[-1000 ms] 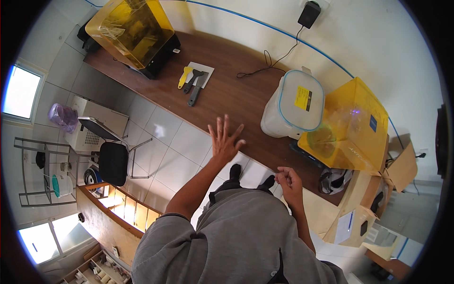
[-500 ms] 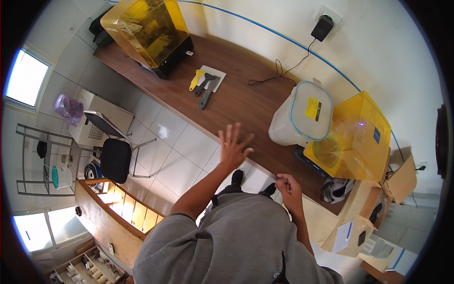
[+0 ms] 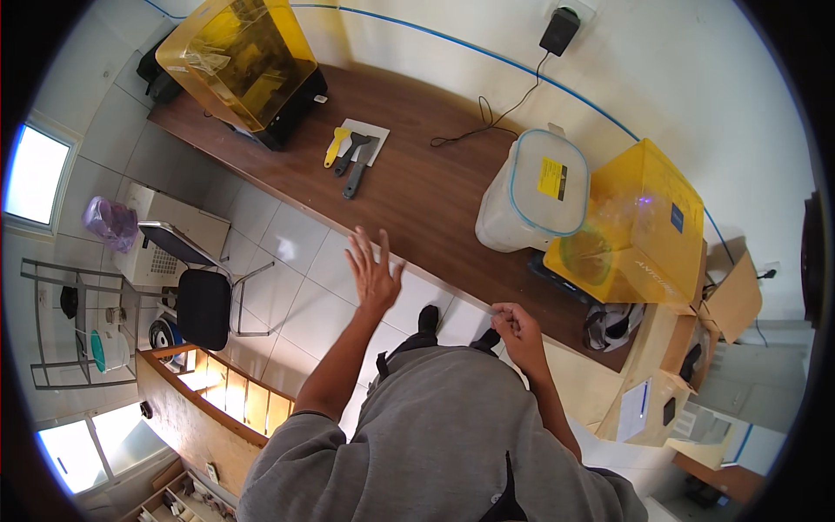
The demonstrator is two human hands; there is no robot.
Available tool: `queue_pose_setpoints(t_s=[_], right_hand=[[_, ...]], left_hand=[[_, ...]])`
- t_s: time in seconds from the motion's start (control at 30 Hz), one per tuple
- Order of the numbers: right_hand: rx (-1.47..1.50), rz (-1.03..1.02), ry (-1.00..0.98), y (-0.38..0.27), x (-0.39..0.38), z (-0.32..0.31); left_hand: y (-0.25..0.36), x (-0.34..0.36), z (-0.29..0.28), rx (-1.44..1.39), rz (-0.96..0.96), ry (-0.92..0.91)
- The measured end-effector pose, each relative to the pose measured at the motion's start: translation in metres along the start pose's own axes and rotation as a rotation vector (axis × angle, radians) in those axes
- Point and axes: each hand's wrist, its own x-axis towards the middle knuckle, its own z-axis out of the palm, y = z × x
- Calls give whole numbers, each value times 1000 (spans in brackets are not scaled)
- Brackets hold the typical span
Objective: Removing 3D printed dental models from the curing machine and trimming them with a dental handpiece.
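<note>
My left hand (image 3: 374, 277) is held out in front of the brown table's (image 3: 417, 200) near edge, fingers spread and nothing in it. Closer to my body on the right, my right hand (image 3: 519, 333) has its fingers curled in against the thumb; whether anything small sits between them is hidden. Beyond the left hand, a yellow scraper (image 3: 336, 147), a dark scraper (image 3: 350, 155) and a grey-bladed putty knife (image 3: 358, 172) lie on a white sheet (image 3: 377, 132). A lidded white container (image 3: 522, 187) with a blue rim stands on the table beyond the right hand.
One machine with a yellow see-through cover (image 3: 248, 61) stands at the table's far left; another yellow cover (image 3: 657, 235) is at the right. A power adapter (image 3: 559, 32) trails its cable onto the table. A black chair (image 3: 204, 306) and a wooden counter (image 3: 187, 413) are at left.
The view has shifted a little, so the table and its things sit further left. My left hand has moved left, fingers still spread. My right hand stays curled.
</note>
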Motion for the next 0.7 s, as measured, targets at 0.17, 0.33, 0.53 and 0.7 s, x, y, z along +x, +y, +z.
queue_pose_setpoints(t_s=[0.17,0.33,0.53,0.7], right_hand=[[5,7,-9,0,-2,5],[23,22,26,-1,-2,5],[-57,-13,22,1,-5,4],[-37,5,44,9,-13,2]], left_hand=[[0,3,6,48,-117,43],[76,-40,20,-103,357,-237],[14,49,12,49,179,25],[46,90,27,132,309,16]])
